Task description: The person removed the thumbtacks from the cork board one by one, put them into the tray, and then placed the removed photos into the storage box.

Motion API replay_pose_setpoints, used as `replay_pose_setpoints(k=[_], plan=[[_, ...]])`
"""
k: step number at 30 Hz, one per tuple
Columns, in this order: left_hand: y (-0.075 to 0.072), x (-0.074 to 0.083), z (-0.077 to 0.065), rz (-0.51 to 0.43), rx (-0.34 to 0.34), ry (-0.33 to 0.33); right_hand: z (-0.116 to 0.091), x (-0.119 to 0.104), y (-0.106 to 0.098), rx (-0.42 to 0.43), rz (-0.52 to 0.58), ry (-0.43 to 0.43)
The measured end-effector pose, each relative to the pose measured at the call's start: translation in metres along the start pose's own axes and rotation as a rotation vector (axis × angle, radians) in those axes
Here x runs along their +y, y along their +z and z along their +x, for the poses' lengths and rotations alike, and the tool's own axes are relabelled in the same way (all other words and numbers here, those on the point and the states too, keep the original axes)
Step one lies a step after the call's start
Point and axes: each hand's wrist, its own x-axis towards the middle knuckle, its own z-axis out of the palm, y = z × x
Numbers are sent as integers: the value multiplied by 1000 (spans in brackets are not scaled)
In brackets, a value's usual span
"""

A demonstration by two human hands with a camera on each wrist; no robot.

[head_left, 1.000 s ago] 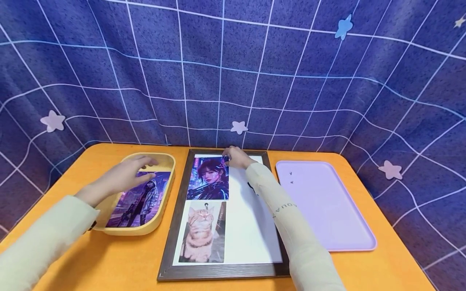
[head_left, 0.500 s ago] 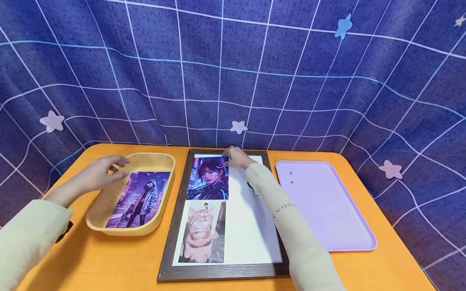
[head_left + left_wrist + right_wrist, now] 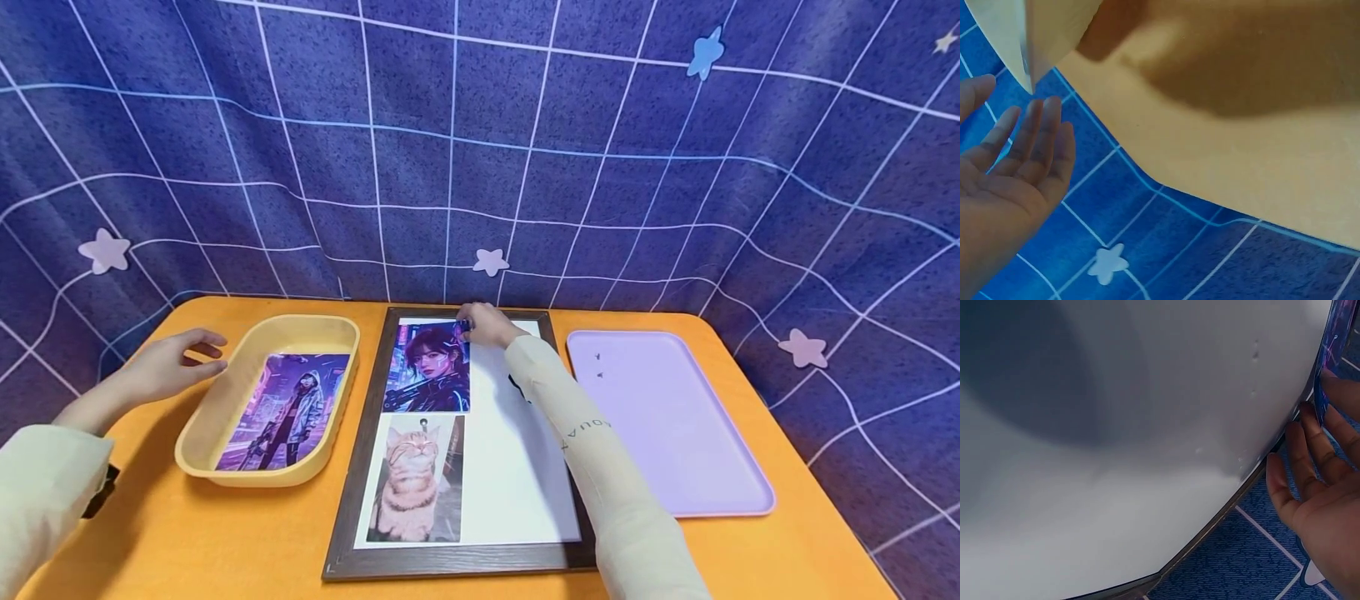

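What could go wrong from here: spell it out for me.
The right grip pinches the dark-haired woman's portrait near its upper right corner; a hard pull could crease it.

In the head view, the right sleeve overlaps the lilac tray, so a careless move might jog it and scatter the two small dark pieces.

Left arm [image 3: 93, 407]: in a long cream fabric left sleeve [image 3: 48, 479], angled in from lower left.
Left hand [image 3: 168, 364]: bare, fingers loosely bent, thumb apart.
Right arm [image 3: 516, 335]: stretched forward in a dark-lettered cream fabric right sleeve [image 3: 600, 462].
Right hand [image 3: 491, 324]: bare, thumb and forefinger pinching.
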Motion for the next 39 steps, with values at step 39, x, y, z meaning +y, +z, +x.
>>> replay_pose_setpoints(k=[39], plan=[[-7,-23,-8,-580,-495,-410,-10,3,-9,90,501,-46]])
